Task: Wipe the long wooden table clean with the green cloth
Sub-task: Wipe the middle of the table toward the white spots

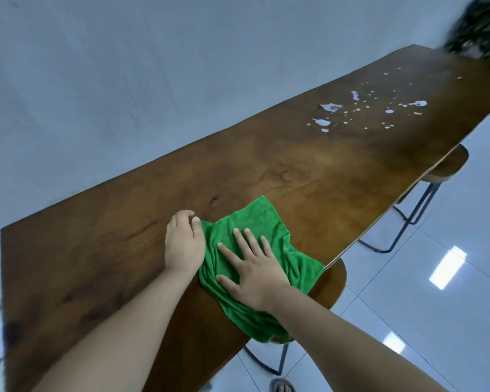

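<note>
The long wooden table [309,171] runs from the near left to the far right. A crumpled green cloth [258,222] lies near its front edge, partly hanging over. My right hand [252,267] presses flat on the cloth with fingers spread. My left hand [184,241] rests on the table at the cloth's left edge, its thumb touching the fabric and its fingers curled down. White splashes and small crumbs [362,111] dot the table's far part, well away from the cloth.
Two wooden stools with black metal legs, one stool [331,281] just under the cloth's corner and another stool [450,165] farther right, stand along the table's front edge. A leafy plant [481,29] stands at the far end. A pale wall runs behind; the floor [436,278] is glossy tile.
</note>
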